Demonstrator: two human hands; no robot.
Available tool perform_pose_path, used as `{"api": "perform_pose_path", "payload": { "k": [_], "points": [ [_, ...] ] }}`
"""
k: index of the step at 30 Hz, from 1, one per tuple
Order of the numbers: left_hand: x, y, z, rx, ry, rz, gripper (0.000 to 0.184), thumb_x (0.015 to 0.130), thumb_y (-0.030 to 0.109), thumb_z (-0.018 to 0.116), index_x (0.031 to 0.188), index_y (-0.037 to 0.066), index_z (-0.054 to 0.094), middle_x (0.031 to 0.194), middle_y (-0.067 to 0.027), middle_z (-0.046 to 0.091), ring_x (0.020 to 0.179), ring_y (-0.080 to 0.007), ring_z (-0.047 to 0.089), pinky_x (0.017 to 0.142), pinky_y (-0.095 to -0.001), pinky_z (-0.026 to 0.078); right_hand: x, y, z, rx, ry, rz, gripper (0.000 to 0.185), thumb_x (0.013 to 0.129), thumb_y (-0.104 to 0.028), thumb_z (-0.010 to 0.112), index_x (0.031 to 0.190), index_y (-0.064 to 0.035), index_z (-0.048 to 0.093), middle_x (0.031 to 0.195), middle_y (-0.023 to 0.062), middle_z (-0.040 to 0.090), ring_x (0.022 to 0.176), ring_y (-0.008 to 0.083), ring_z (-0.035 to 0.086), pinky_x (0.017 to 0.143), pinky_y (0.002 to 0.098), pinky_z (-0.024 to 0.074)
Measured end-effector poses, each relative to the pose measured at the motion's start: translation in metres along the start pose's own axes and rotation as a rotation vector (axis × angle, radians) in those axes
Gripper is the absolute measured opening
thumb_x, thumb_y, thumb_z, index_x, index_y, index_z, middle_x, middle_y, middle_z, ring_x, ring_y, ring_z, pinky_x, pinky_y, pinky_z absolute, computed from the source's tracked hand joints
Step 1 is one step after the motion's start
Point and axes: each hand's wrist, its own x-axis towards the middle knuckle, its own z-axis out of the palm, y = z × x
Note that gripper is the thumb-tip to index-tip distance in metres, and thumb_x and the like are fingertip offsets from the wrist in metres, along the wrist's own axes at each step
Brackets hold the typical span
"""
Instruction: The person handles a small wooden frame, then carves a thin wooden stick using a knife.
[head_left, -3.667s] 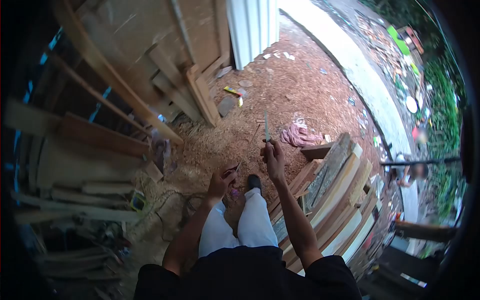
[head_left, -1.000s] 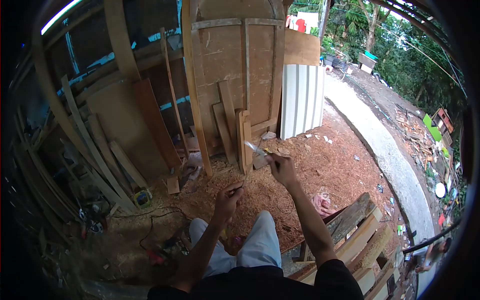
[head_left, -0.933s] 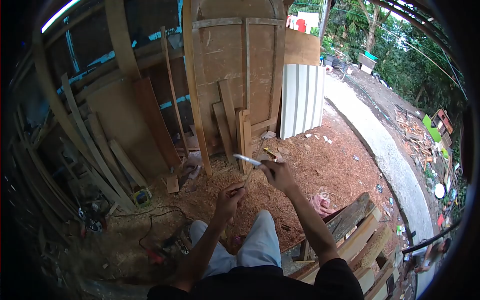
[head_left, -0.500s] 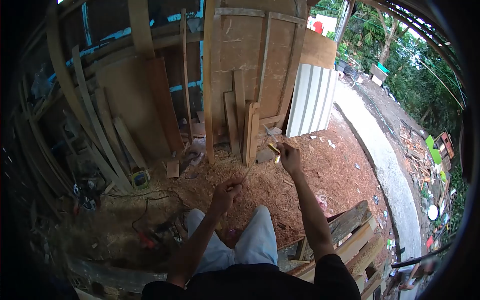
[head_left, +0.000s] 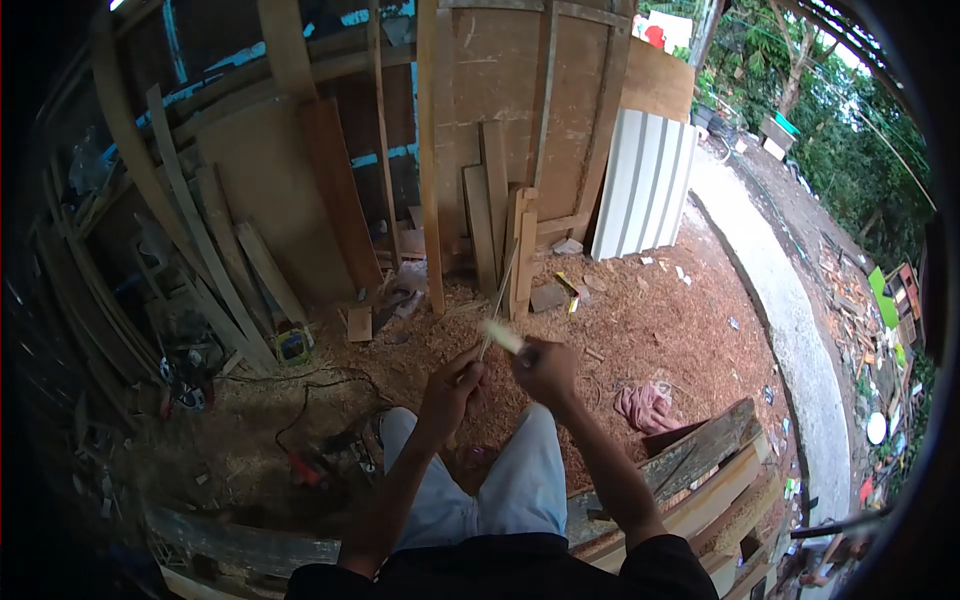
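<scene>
My left hand (head_left: pixel 452 392) is closed around the lower end of a thin, pale stick (head_left: pixel 506 280), which points up and away in front of my knees. My right hand (head_left: pixel 548 372) grips the dark handle of a knife-like tool. Its pale, motion-smeared blade (head_left: pixel 503 337) lies across or very near the stick, just above my left fingers. Whether blade and stick touch, I cannot tell. Both hands are over the gap between my knees, close together.
Wood shavings (head_left: pixel 650 320) cover the ground. Boards (head_left: pixel 522 255) lean on the wall ahead, left of a white corrugated sheet (head_left: pixel 645 185). A yellow-and-black object (head_left: pixel 568 285) and a pink cloth (head_left: pixel 645 407) lie ahead and right. Stacked planks (head_left: pixel 690 480) are at my right; a cord (head_left: pixel 300 400) runs left.
My right hand has come down and left toward my left hand, bringing the blade to the stick. The left hand stays closed on the stick. The view has shifted slightly.
</scene>
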Motion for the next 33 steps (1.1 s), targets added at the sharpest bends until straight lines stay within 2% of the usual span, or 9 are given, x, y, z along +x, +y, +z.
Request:
{"api": "perform_pose_path", "payload": {
  "k": [4,9,11,14,16,24,29,30,33],
  "points": [
    [-0.016,-0.017,-0.005,0.096,-0.052,-0.110,0.015,0.092,0.018,0.047,0.085,0.006,0.052,0.062,0.0034,0.042,0.048,-0.0028,0.032,0.039,-0.0192,0.024,-0.015,-0.007,0.021,-0.208,-0.092,-0.160,0.016,0.076,-0.027,0.059,0.072,-0.0134,0.066,0.057,0.0124,0.059,0.053,0.0295,0.061,0.049,0.0413,0.0474],
    [-0.035,-0.028,-0.016,0.004,0.036,-0.123,0.015,0.092,0.017,0.048,0.089,0.005,0.057,0.061,0.0050,0.043,0.047,-0.0019,0.032,0.040,-0.0193,0.024,-0.010,0.015,0.042,-0.212,-0.110,-0.090,0.008,0.072,-0.019,0.059,0.068,-0.0160,0.065,0.059,0.0101,0.060,0.053,0.0279,0.060,0.049,0.0412,0.0459],
    [-0.041,-0.032,-0.019,-0.084,0.077,-0.173,0.015,0.092,0.015,0.048,0.093,0.004,0.059,0.062,0.0053,0.045,0.047,-0.0009,0.034,0.041,-0.0189,0.026,0.003,0.023,0.038,-0.324,-0.202,0.105,0.011,0.073,-0.019,0.057,0.073,-0.0133,0.067,0.066,0.0130,0.063,0.062,0.0291,0.063,0.052,0.0405,0.0499],
    [-0.043,-0.050,-0.029,-0.049,0.094,-0.152,0.015,0.092,0.015,0.049,0.091,0.004,0.059,0.063,0.0045,0.046,0.049,-0.0013,0.035,0.043,-0.0186,0.027,-0.022,0.005,0.048,-0.316,-0.374,0.038,0.012,0.072,-0.017,0.057,0.074,-0.0123,0.067,0.067,0.0145,0.063,0.063,0.0307,0.064,0.054,0.0421,0.0505],
    [-0.036,-0.060,-0.035,0.213,0.111,-0.142,0.014,0.091,0.014,0.051,0.092,0.004,0.059,0.065,0.0038,0.047,0.052,-0.0019,0.037,0.045,-0.0178,0.029,-0.047,-0.003,0.061,-0.259,-0.516,-0.101,0.013,0.073,-0.019,0.056,0.075,-0.0120,0.067,0.071,0.0146,0.064,0.064,0.0325,0.064,0.055,0.0420,0.0508],
    [-0.024,-0.050,-0.022,0.036,0.131,-0.180,0.011,0.089,0.013,0.054,0.087,0.004,0.059,0.064,0.0041,0.047,0.049,-0.0005,0.036,0.042,-0.0178,0.027,-0.035,0.005,0.069,-0.235,-0.268,0.041,0.010,0.071,-0.022,0.060,0.075,-0.0159,0.067,0.066,0.0112,0.063,0.062,0.0294,0.063,0.058,0.0420,0.0495],
    [-0.027,-0.041,-0.020,-0.099,0.115,-0.201,0.018,0.092,0.015,0.049,0.106,0.009,0.059,0.066,0.0057,0.046,0.046,0.0005,0.033,0.038,-0.0158,0.024,-0.002,0.032,0.065,-0.346,-0.288,0.225,0.014,0.075,-0.019,0.056,0.076,-0.0136,0.069,0.070,0.0146,0.064,0.066,0.0302,0.064,0.059,0.0421,0.0513],
    [-0.029,-0.041,-0.022,-0.044,0.070,-0.181,0.028,0.092,0.014,0.048,0.119,0.013,0.054,0.067,0.0060,0.046,0.046,0.0008,0.033,0.038,-0.0146,0.024,0.003,0.033,0.054,-0.277,-0.226,0.156,0.015,0.074,-0.018,0.055,0.072,-0.0097,0.068,0.070,0.0164,0.064,0.064,0.0314,0.064,0.058,0.0431,0.0513],
    [-0.026,-0.035,-0.024,0.022,0.110,-0.218,0.032,0.091,0.014,0.049,0.123,0.012,0.052,0.067,0.0057,0.046,0.047,0.0007,0.032,0.039,-0.0150,0.024,-0.006,0.011,0.048,-0.281,-0.332,0.232,0.016,0.074,-0.018,0.056,0.073,-0.0094,0.068,0.068,0.0169,0.063,0.062,0.0317,0.064,0.057,0.0434,0.0510]
  ]
}}
